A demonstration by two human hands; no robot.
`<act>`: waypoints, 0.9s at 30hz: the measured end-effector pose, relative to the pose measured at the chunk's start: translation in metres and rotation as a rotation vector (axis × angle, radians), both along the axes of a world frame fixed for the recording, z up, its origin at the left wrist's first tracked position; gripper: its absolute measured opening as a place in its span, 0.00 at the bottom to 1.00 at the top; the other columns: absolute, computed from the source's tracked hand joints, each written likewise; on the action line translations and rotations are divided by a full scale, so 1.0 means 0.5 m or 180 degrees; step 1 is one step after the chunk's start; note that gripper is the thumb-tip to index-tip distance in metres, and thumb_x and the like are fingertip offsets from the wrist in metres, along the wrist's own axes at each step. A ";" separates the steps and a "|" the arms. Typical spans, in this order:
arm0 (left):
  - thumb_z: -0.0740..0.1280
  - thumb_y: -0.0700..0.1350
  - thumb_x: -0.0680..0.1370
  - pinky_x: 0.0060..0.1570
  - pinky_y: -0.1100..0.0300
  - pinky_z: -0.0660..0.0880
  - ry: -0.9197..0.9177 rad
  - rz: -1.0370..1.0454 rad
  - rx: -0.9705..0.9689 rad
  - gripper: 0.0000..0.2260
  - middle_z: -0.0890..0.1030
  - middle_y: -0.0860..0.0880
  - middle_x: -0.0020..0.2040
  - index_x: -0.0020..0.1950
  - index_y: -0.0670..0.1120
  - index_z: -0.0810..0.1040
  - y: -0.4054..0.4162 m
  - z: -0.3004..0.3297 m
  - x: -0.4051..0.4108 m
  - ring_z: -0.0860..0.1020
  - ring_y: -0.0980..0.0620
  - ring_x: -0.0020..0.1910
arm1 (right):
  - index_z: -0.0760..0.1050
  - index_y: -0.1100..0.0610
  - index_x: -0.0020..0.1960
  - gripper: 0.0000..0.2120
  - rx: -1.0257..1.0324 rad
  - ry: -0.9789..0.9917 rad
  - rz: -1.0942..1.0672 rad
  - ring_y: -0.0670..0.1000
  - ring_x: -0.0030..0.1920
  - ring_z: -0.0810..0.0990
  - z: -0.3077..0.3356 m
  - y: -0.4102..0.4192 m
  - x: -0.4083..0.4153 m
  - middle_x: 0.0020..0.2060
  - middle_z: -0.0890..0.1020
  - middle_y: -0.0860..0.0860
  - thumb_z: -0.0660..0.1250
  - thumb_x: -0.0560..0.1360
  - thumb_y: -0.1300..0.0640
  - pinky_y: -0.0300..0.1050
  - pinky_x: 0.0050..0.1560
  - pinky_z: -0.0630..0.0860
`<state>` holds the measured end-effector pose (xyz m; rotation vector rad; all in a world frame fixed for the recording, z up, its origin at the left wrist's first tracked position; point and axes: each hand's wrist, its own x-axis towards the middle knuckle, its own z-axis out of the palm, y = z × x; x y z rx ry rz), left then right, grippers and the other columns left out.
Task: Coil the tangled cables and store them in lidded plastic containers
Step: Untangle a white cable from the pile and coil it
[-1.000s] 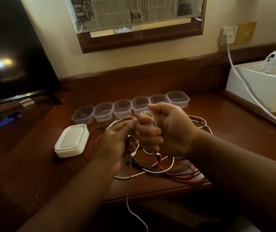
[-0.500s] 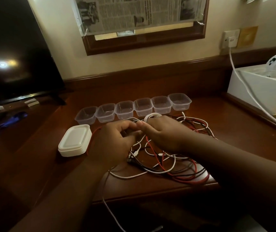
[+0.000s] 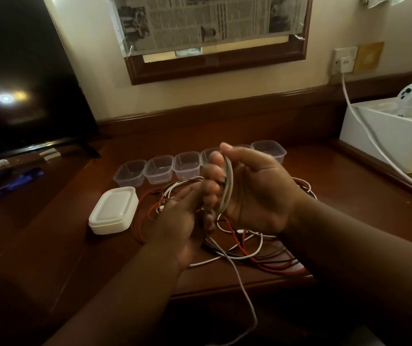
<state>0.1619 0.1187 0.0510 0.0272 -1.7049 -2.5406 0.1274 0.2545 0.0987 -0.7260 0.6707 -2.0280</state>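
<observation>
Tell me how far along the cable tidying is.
Barely started. Done: nothing stored; the visible clear containers look empty and the stacked lids sit beside them. In hand: the right hand holds white cable loops, the left hand at the cable. Left: the red, black and white tangle.

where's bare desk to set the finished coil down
Bare wood lies left of the lid stack, toward the TV, and right of the cable tangle, before the white box. The middle is crowded: tangle, both hands, tub row.
</observation>
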 end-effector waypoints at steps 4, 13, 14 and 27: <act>0.70 0.47 0.69 0.25 0.63 0.69 -0.0065 -0.0130 -0.0316 0.10 0.78 0.49 0.34 0.49 0.50 0.85 0.004 0.001 0.011 0.72 0.55 0.27 | 0.77 0.61 0.56 0.13 0.0482 0.1539 -0.1630 0.51 0.53 0.83 0.005 0.006 -0.009 0.49 0.84 0.54 0.55 0.83 0.57 0.42 0.53 0.79; 0.71 0.47 0.77 0.32 0.57 0.77 0.0911 0.0440 -0.3220 0.04 0.84 0.53 0.36 0.49 0.56 0.84 -0.045 0.039 0.027 0.81 0.54 0.33 | 0.67 0.51 0.35 0.21 0.3952 0.5599 -0.2728 0.48 0.33 0.73 -0.018 0.015 -0.042 0.34 0.74 0.48 0.52 0.84 0.45 0.42 0.32 0.69; 0.73 0.48 0.76 0.33 0.60 0.78 0.1020 0.0577 -0.3315 0.03 0.83 0.55 0.36 0.47 0.57 0.83 -0.052 0.042 0.026 0.81 0.56 0.34 | 0.68 0.52 0.35 0.24 0.3801 0.4988 -0.2524 0.48 0.32 0.72 -0.021 0.014 -0.037 0.33 0.74 0.49 0.49 0.83 0.42 0.44 0.34 0.69; 0.76 0.54 0.60 0.36 0.58 0.62 -0.0096 -0.0148 -0.0388 0.11 0.76 0.47 0.36 0.37 0.50 0.84 -0.021 0.023 0.021 0.69 0.51 0.33 | 0.64 0.56 0.30 0.32 0.1794 0.0764 0.0355 0.47 0.19 0.59 -0.020 0.016 -0.017 0.20 0.63 0.49 0.48 0.76 0.30 0.41 0.25 0.54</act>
